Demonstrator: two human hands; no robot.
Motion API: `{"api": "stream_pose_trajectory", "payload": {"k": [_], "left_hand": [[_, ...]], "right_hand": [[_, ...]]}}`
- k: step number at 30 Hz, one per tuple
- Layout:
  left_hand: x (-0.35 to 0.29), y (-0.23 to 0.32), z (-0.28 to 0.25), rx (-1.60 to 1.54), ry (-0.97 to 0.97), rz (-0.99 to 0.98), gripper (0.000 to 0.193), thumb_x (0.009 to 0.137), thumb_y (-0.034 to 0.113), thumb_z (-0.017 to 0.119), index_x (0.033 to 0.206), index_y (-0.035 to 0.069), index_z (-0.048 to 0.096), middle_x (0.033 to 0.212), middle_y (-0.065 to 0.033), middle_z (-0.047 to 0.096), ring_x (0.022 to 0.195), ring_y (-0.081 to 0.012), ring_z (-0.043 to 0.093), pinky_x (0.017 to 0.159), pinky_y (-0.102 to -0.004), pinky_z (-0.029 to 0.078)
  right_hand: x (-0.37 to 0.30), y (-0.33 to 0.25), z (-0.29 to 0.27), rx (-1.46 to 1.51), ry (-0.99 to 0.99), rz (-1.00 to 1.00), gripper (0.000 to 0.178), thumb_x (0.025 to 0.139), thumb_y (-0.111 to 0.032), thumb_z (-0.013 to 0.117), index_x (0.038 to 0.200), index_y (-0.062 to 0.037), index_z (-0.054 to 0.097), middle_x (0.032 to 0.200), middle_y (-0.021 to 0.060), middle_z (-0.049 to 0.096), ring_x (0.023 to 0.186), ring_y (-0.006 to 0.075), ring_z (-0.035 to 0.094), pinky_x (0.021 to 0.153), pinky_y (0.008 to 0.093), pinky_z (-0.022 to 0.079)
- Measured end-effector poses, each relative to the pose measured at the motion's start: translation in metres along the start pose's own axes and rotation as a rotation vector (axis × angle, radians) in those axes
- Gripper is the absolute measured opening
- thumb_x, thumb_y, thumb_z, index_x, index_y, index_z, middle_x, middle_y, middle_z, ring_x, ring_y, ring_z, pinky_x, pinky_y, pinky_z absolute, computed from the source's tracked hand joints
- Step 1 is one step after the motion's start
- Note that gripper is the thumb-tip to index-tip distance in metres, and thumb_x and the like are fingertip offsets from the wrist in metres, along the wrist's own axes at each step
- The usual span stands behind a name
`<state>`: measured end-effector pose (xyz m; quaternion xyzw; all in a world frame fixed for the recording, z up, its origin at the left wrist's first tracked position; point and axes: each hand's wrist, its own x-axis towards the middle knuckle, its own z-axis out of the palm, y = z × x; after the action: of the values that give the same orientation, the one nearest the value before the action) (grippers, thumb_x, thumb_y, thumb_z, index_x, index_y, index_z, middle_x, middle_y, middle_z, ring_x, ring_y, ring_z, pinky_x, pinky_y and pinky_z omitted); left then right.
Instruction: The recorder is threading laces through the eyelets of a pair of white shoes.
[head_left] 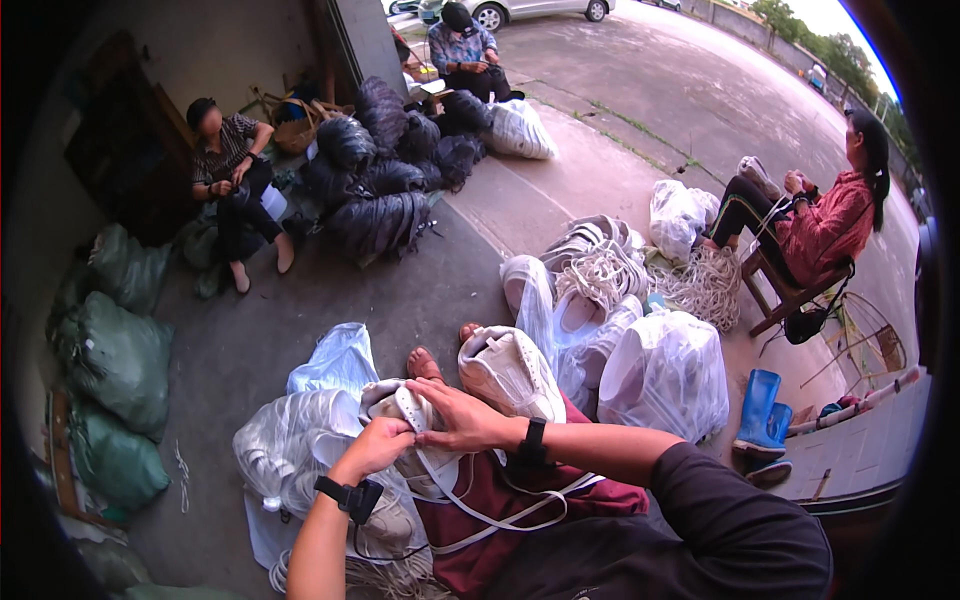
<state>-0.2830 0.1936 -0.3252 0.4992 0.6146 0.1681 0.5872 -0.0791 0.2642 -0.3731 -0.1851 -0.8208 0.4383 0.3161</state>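
At the frame's lower middle, my right hand (462,420) grips a whitish, long, soft-looking shoe (410,407); I can't tell what my left hand (379,446) pinches.

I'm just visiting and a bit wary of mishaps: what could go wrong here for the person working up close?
The lace trails in a loose loop from the left hand and right hand across the lap, so it might snag. The loose pile of laces near the seated co-worker could tangle.
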Motion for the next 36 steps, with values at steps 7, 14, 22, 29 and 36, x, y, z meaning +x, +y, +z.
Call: {"api": "stream_pose_trajectory", "payload": {"k": [7, 14, 22, 29, 36], "left_hand": [[-0.002, -0.004, 0.003, 0.001, -0.007, -0.023, 0.019, 0.093, 0.014, 0.060, 0.098, -0.001, 0.070, 0.080, 0.0039, 0.064, 0.071, -0.0037, 0.054, 0.063, -0.0221, 0.044], [-0.006, 0.005, 0.007, 0.031, -0.098, 0.122, 0.025, 0.090, 0.009, 0.062, 0.110, -0.003, 0.067, 0.101, -0.0022, 0.069, 0.092, -0.0085, 0.062, 0.082, -0.0255, 0.049], [-0.006, 0.006, 0.018, 0.126, 0.079, 0.058, 0.020, 0.087, 0.006, 0.057, 0.099, -0.003, 0.069, 0.086, -0.0042, 0.070, 0.079, -0.0093, 0.060, 0.072, -0.0271, 0.048], [-0.015, 0.016, 0.021, 0.172, 0.121, 0.127, 0.022, 0.081, 0.001, 0.055, 0.098, -0.004, 0.068, 0.090, -0.0084, 0.071, 0.088, -0.0143, 0.063, 0.081, -0.0301, 0.049], [-0.018, 0.002, 0.021, 0.229, 0.234, 0.144, 0.020, 0.081, 0.001, 0.055, 0.095, -0.002, 0.068, 0.087, -0.0088, 0.070, 0.085, -0.0151, 0.064, 0.078, -0.0306, 0.049]], "right_hand": [[0.003, -0.018, -0.004, -0.048, 0.044, 0.077, 0.076, 0.083, -0.036, 0.072, 0.140, -0.0002, 0.035, 0.130, 0.0252, 0.050, 0.119, 0.0394, 0.054, 0.099, 0.0429, 0.043], [0.003, -0.016, -0.003, -0.100, -0.048, 0.186, 0.082, 0.083, -0.034, 0.069, 0.144, 0.0011, 0.029, 0.139, 0.0316, 0.041, 0.122, 0.0447, 0.050, 0.100, 0.0447, 0.043], [0.001, -0.034, -0.001, -0.180, -0.074, 0.232, 0.085, 0.079, -0.029, 0.068, 0.146, 0.0009, 0.027, 0.144, 0.0335, 0.034, 0.124, 0.0467, 0.048, 0.104, 0.0452, 0.041], [0.000, -0.041, 0.002, -0.190, -0.012, 0.131, 0.085, 0.076, -0.024, 0.070, 0.147, -0.0045, 0.028, 0.146, 0.0306, 0.033, 0.127, 0.0448, 0.045, 0.102, 0.0446, 0.044], [0.006, -0.023, 0.013, -0.177, -0.085, 0.101, 0.087, 0.075, -0.021, 0.072, 0.147, -0.0024, 0.028, 0.146, 0.0309, 0.033, 0.128, 0.0442, 0.045, 0.105, 0.0435, 0.041]]}}
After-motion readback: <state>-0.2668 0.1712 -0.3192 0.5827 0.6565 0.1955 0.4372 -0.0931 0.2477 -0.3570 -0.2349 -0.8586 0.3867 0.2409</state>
